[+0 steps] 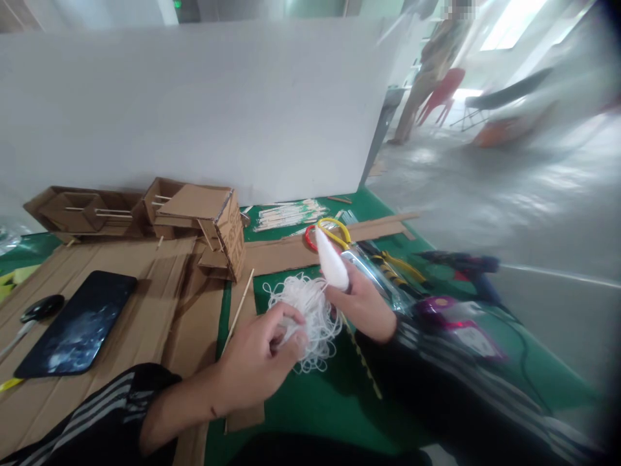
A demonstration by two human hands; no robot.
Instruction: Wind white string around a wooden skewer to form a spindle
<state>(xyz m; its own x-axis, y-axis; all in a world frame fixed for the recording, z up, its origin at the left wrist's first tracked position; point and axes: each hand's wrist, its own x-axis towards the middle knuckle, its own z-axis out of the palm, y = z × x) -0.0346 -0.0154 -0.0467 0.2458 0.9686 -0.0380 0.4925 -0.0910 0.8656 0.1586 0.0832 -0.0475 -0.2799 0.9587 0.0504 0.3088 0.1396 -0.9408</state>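
Note:
A loose tangle of thin white string (310,353) lies on the green tabletop in front of me. My left hand (257,353) is at its near left side, thumb and fingers curled together on some strands; the exact pinch is partly hidden. My right hand (361,301) is closed around the wide end of a white string cone (332,262), just above the tangle's right side. The cone is tilted, its narrow tip pointing up and away. Scissors (342,232) with red and yellow handles lie behind the cone, partly covered by it.
A cardboard structure (196,207) stands at the back left, near flat cardboard (145,310) carrying a dark phone (77,323). Thin sticks (291,213) lie by the white partition (194,103). Pliers (402,265) and a blurred power drill (466,265) are at right. A person (427,71) stands beyond.

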